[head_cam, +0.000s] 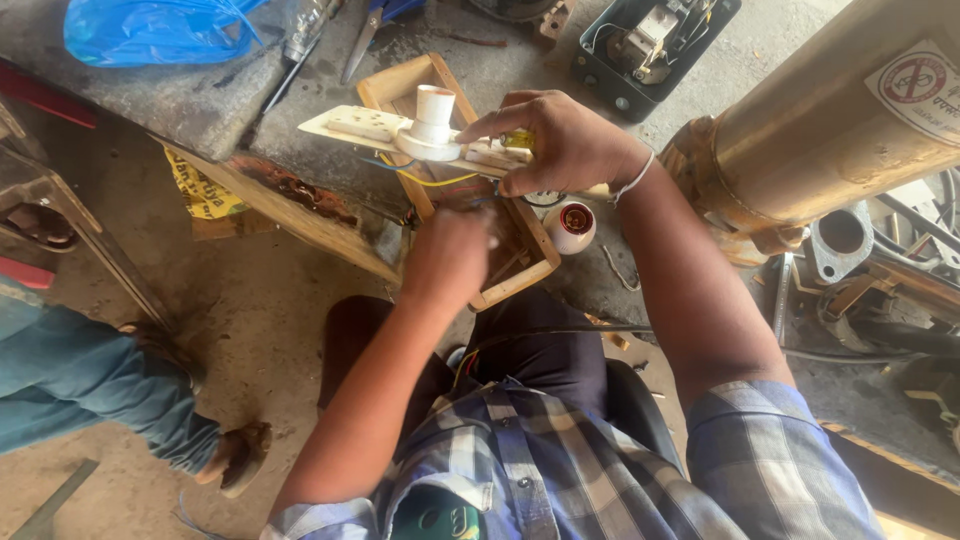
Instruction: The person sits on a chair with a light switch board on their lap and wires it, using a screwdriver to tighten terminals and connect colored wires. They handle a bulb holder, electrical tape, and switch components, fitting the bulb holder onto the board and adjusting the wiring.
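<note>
Closest, the left hand is closed in a fist under the switch board; what it grips is hidden. Beyond, the right hand pinches the board's edge over the wooden box. The board seems light, stiff, best held by edges.

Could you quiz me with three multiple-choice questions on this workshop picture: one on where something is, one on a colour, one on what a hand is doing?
1. Where does the spare lamp holder lie?
A. beside the wooden box
B. on the blue bag
C. on the person's lap

2. What colour is the lamp holder on the switch board?
A. black
B. white
C. red

3. What is the right hand doing?
A. resting open on the floor
B. holding the switch board
C. lifting the blue bag

Answers: 1 A, it lies on the bench against the box's right side. 2 B, its body is plainly white. 3 B, its fingers grip the board's end, while the left hand works underneath.
</note>
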Available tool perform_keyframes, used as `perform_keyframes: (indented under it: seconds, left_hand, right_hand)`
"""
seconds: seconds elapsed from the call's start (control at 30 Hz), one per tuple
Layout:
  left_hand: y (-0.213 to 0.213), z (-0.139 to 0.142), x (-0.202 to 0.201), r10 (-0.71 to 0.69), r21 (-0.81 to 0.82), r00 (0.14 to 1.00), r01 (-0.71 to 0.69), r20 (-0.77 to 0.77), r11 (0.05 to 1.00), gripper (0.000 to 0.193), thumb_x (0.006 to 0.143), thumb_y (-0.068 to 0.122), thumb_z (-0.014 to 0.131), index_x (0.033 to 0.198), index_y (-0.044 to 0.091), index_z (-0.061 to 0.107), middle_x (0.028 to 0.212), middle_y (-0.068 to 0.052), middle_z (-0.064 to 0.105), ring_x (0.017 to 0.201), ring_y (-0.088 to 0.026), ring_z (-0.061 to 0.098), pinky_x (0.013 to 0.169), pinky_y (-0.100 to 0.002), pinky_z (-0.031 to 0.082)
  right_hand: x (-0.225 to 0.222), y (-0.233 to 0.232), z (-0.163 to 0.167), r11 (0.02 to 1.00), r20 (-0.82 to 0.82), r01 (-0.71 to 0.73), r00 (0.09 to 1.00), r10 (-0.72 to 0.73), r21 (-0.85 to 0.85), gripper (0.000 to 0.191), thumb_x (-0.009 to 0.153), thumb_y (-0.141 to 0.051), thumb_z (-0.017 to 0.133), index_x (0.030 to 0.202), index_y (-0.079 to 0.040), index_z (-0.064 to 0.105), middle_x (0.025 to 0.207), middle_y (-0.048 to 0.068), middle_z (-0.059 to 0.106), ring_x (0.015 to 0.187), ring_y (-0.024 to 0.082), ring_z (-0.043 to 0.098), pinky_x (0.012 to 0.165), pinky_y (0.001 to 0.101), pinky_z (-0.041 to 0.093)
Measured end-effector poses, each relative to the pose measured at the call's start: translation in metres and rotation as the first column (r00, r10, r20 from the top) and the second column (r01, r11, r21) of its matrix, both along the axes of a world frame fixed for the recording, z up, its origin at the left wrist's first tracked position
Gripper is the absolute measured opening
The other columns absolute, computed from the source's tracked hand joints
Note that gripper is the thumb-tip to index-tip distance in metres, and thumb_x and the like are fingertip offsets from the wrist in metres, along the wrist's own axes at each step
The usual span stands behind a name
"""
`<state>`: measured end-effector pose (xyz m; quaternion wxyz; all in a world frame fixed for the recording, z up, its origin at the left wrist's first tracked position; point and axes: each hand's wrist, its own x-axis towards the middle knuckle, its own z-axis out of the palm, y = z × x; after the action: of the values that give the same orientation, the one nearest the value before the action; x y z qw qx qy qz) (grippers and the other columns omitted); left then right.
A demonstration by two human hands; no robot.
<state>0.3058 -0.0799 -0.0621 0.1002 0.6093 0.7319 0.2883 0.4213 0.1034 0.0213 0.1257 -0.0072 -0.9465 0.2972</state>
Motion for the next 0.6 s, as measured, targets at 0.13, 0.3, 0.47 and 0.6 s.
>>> perform_keyframes:
  seconds: [0.13,0.3,0.47,0.6]
  left_hand:
    - [-0.014,0.020,-0.017,0.084,0.094,0.923,-0.128,0.375,0.987,0.031,0.096,0.031,0.065,0.093,0.002,0.077,0.075,-0.017,0.073,0.066,-0.029,0.074,0.061,-0.038,0.055]
    - [-0.013,0.021,-0.007,0.248,0.055,0.788,-0.335,0.564,0.941,0.038,0.101,0.037,0.061,0.086,0.005,0.073,0.065,-0.013,0.070,0.059,-0.027,0.071,0.057,-0.038,0.055]
    - [-0.007,0.013,-0.001,0.317,0.299,0.939,-0.342,0.131,0.891,0.046,0.107,0.036,0.060,0.075,0.003,0.067,0.070,-0.019,0.065,0.066,-0.041,0.062,0.061,-0.050,0.048]
    - [-0.007,0.013,-0.010,0.324,0.188,0.925,-0.360,0.198,0.914,0.044,0.102,0.038,0.062,0.073,0.006,0.070,0.062,-0.021,0.062,0.063,-0.043,0.063,0.059,-0.051,0.048]
  right_hand:
    - [0.011,-0.021,0.009,0.981,-0.014,0.117,0.993,-0.116,0.152,0.055,0.069,-0.025,0.087,0.121,-0.013,0.074,0.106,0.012,0.071,0.098,0.034,0.069,0.084,0.0455,0.052]
    - [0.034,-0.044,0.004,0.832,-0.036,0.397,0.908,-0.416,0.388,0.043,0.076,-0.045,0.088,0.100,-0.012,0.074,0.099,0.008,0.071,0.081,0.029,0.070,0.067,0.0432,0.053]
    - [0.078,-0.076,-0.023,0.693,-0.146,0.646,0.756,-0.638,0.319,0.033,0.086,-0.038,0.087,0.106,-0.015,0.075,0.100,0.006,0.069,0.075,0.025,0.069,0.064,0.0398,0.054]
    - [0.118,-0.100,-0.038,0.674,-0.155,0.679,0.729,-0.667,0.291,0.048,0.073,-0.034,0.086,0.115,-0.018,0.069,0.112,0.008,0.068,0.090,0.029,0.071,0.071,0.0414,0.056]
